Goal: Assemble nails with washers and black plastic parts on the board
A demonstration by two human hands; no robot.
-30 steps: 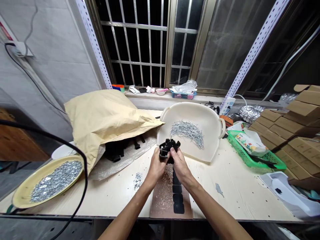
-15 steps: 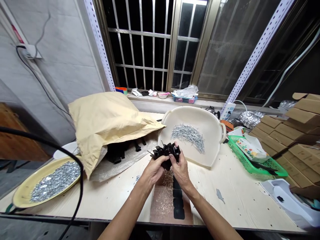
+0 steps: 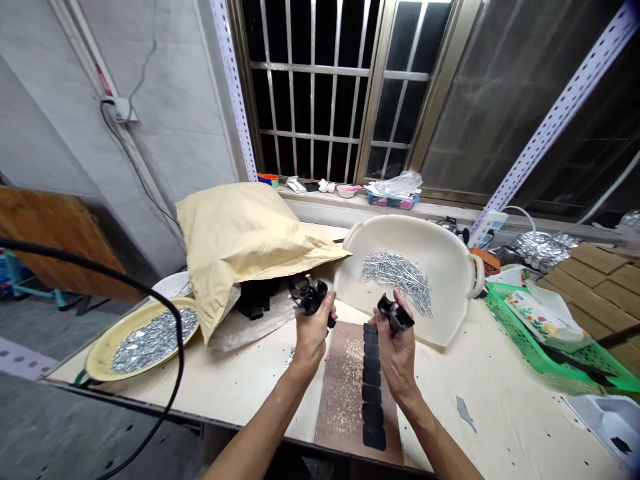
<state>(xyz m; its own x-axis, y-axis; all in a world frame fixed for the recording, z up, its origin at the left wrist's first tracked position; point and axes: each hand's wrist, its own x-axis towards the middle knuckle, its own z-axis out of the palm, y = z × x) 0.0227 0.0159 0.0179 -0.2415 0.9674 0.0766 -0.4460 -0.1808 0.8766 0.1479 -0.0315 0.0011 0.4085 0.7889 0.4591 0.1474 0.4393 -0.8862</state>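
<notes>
The left hand gripped a black cluster, its fingers closed around the lower side, while the right hand pinched a hollow black piece between thumb and fingers. Both were in the air, well apart from each other: the cluster in front of the sack, the piece at the near edge of the white basin as seen from above, with the pins lying beyond it. Handling them well probably called for a firm but light hold on the solid sides, leaving the hollows of the piece uncovered and the thin bits on top of the cluster free of the fingers; these were too small to make out clearly. Keeping the two level and apart seemed wise, since a tilt or a knock could shake something loose, and enough height was needed to spare the row of black squares on the board. As for pose, the forearms rose from the bottom of the view and leaned inward, with the board between them. The left wrist was nearly straight, the back of the hand outward; the right hand pointed up and away, its thumb on the inner side, the piece held near the fingertips.
</notes>
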